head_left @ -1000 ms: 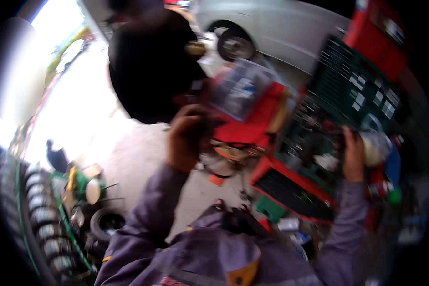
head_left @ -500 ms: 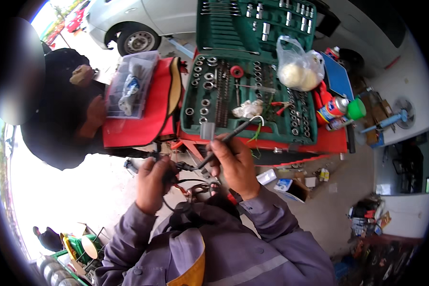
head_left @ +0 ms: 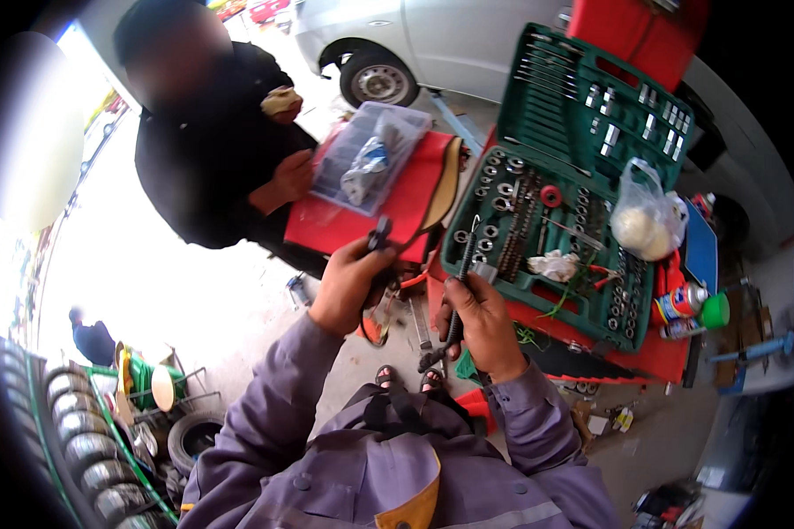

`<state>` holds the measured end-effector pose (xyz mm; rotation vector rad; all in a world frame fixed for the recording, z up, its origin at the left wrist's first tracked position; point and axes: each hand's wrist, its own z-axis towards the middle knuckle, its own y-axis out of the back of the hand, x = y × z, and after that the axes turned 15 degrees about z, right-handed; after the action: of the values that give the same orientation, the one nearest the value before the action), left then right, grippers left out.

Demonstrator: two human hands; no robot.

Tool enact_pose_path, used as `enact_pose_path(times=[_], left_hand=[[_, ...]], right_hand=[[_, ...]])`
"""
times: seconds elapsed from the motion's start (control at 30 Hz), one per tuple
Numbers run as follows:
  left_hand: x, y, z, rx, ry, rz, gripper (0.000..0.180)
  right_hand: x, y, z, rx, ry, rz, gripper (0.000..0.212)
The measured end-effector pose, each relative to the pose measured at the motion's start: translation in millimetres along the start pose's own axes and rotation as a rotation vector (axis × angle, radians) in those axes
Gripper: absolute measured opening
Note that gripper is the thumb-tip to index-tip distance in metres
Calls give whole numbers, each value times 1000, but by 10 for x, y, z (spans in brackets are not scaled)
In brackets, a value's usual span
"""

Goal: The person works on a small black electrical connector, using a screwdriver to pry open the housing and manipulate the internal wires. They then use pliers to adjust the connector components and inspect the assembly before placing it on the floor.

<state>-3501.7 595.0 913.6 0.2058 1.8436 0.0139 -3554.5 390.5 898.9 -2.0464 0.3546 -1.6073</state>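
Note:
My left hand (head_left: 355, 286) is closed around a black cable with a dark plug-like connector (head_left: 379, 234) sticking up past the thumb. A loop of thin black cable hangs below that hand. To its right, my right hand (head_left: 483, 324) grips a length of black ribbed cable sleeve (head_left: 455, 331) between thumb and fingers. The sleeve's upper end rises in front of the socket set, and a frayed-looking dark end hangs below the fingers. A gap separates the two hands. Fingers hide part of both pieces.
An open green socket case (head_left: 556, 304) lies on a red bench, with a plastic bag (head_left: 641, 220) and spray cans (head_left: 682, 302) beside it. A clear divided box (head_left: 326, 172) sits on red cloth. A co-worker (head_left: 212, 150) stands at left. Tyres (head_left: 88, 450) line the lower left.
My hands have moved apart; before, the connector and sleeve were close together between them. The sleeve now stands more upright. The view has turned left, shifting the bench rightward.

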Motion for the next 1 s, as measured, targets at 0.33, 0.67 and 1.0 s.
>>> enact_pose_path(times=[0.33,0.67,1.0], left_hand=[[-300,-137,-117,36,14,-50,19],[-73,-114,-240,54,60,-76,28],[52,315,-632,-131,10,53,25]], right_hand=[[-322,-148,51,190,86,-31,33],[-353,-167,-69,282,-222,270,27],[-888,-357,-18,450,-18,-105,36]])
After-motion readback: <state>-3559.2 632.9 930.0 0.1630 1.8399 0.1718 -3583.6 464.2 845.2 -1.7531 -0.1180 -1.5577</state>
